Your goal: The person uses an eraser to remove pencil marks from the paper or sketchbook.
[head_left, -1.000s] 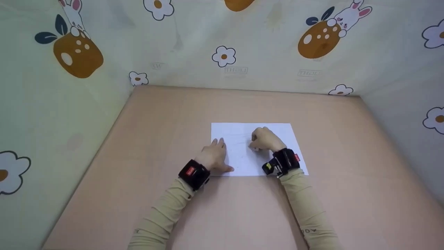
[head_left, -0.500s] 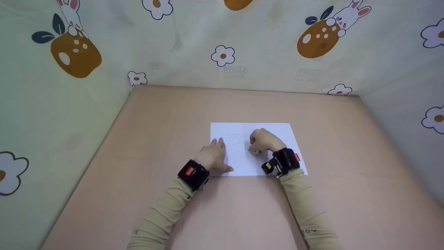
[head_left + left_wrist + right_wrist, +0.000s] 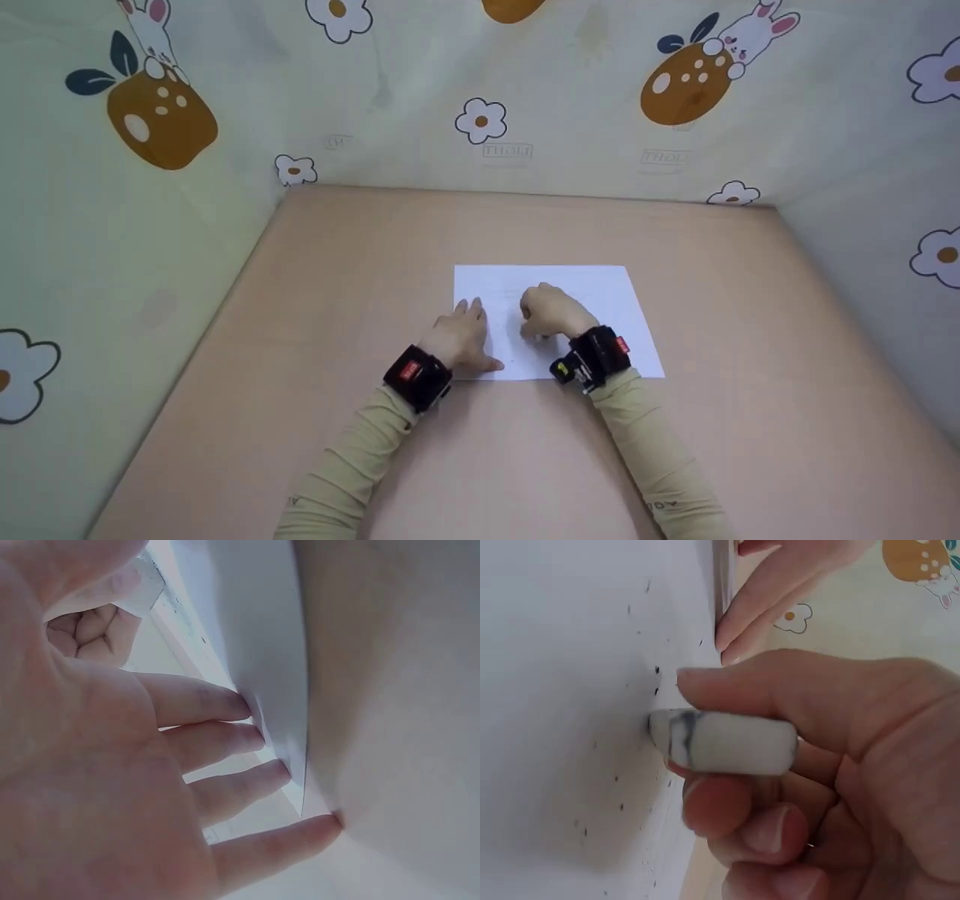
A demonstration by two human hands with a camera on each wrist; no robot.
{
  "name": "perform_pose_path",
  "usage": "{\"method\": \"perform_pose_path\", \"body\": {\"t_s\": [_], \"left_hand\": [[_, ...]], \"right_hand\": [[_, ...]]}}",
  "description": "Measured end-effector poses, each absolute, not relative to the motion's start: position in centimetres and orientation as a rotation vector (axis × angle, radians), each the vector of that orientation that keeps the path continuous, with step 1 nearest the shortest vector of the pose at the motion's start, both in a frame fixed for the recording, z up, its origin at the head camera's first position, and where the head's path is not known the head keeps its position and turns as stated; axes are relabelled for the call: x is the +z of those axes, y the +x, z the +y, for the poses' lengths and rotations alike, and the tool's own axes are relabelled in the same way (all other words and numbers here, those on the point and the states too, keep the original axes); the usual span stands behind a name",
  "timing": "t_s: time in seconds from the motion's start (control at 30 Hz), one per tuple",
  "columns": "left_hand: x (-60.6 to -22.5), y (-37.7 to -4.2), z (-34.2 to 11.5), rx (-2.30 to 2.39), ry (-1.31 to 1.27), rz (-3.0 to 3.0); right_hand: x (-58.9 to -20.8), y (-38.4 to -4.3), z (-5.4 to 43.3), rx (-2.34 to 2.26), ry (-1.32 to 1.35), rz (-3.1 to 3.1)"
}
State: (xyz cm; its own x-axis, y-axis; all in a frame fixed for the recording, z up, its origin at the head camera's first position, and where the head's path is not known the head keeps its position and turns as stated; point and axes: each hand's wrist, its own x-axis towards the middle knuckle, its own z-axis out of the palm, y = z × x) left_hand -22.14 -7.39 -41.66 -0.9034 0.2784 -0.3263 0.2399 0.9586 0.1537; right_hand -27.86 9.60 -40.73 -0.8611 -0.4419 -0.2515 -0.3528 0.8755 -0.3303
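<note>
A white sheet of paper [image 3: 600, 300] lies on the table. My right hand [image 3: 556, 311] pinches a white eraser [image 3: 739, 742] between thumb and curled fingers; grey smudges mark the end that meets the paper in the right wrist view. Dark crumbs [image 3: 622, 806] are scattered over the sheet around that end. My left hand [image 3: 461, 335] rests with spread, straight fingers on the left side of the sheet. In the left wrist view, three of its fingertips [image 3: 244, 706] touch the paper, and the little finger reaches past its edge.
The pale wooden table [image 3: 360, 262] extends around the sheet on all sides. A curtain-like cloth [image 3: 420, 75] printed with flowers, rabbits and brown fruit borders it at the back, left and right. Black camera bands [image 3: 418, 377] sit on both wrists over beige sleeves [image 3: 352, 457].
My right hand has slid left and slightly nearer over the paper, with the eraser in it. The left hand stays in place on the sheet.
</note>
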Motion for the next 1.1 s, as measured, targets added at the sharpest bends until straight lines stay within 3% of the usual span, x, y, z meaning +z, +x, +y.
{"method": "perform_pose_path", "body": {"t_s": [0.23,0.47,0.8,1.1], "left_hand": [[-41.9,-22.3,-7.3,0.138,0.378,2.753],[-41.6,-22.0,-7.4,0.136,0.364,2.756],[-41.9,-22.3,-7.4,0.141,0.367,2.757],[-41.6,-22.1,-7.6,0.134,0.366,2.766]], "right_hand": [[-41.1,-28.8,12.0,-0.406,-0.330,2.931],[-40.4,-28.6,11.5,-0.435,-0.481,2.674],[-40.7,-30.4,15.8,-0.569,-0.222,2.782],[-41.9,-31.2,16.5,-0.646,-0.269,2.975]]}}
